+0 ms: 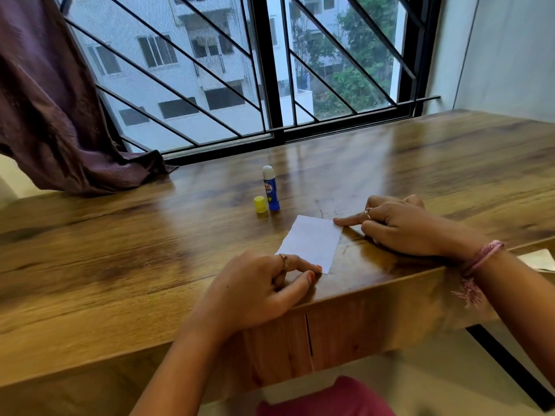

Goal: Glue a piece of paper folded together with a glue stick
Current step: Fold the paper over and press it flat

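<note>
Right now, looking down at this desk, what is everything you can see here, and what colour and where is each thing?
paper: one, white, flat on the table near its front edge, between the hands
glue stick: one, blue with a white tip, standing upright and uncapped behind the paper
cap: one, yellow, on the table just left of the glue stick
table: one, brown wood grain, below the window
curtain: one, dull purple, far left, its end lying on the table
window grille: one, black bars, behind the table
left hand: one, fingertips on the paper's near corner
right hand: one, index fingertip on the paper's far right corner
</note>
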{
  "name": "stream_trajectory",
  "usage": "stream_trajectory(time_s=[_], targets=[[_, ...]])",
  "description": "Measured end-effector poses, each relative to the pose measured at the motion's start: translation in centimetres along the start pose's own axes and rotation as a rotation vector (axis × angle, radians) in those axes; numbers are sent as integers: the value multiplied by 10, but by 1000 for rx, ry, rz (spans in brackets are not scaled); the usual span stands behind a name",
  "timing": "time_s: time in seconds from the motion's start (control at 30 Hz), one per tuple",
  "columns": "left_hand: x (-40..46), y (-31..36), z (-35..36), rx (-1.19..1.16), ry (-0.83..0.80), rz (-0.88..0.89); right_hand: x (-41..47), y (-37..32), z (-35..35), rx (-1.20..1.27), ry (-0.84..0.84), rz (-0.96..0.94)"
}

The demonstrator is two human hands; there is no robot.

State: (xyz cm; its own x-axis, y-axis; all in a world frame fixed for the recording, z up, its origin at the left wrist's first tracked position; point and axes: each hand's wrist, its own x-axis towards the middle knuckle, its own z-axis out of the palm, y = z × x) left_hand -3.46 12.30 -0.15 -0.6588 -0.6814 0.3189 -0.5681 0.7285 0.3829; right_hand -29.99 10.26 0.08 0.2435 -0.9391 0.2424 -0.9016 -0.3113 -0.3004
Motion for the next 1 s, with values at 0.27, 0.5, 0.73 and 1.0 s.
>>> stream_trajectory(time_s=[0.27,0.5,0.73,1.0], targets=[[0,-7,4,93,193,-188,-8,-11,0,37,19,53],[3,-17,9,215,276,-400,-33,-24,1,78,-12,-42],[7,-22,7,251,257,-421,-41,-34,-2,221,-125,-110],[-1,-2,1,76,-8,80,-23,-17,-11,288,-124,-107]])
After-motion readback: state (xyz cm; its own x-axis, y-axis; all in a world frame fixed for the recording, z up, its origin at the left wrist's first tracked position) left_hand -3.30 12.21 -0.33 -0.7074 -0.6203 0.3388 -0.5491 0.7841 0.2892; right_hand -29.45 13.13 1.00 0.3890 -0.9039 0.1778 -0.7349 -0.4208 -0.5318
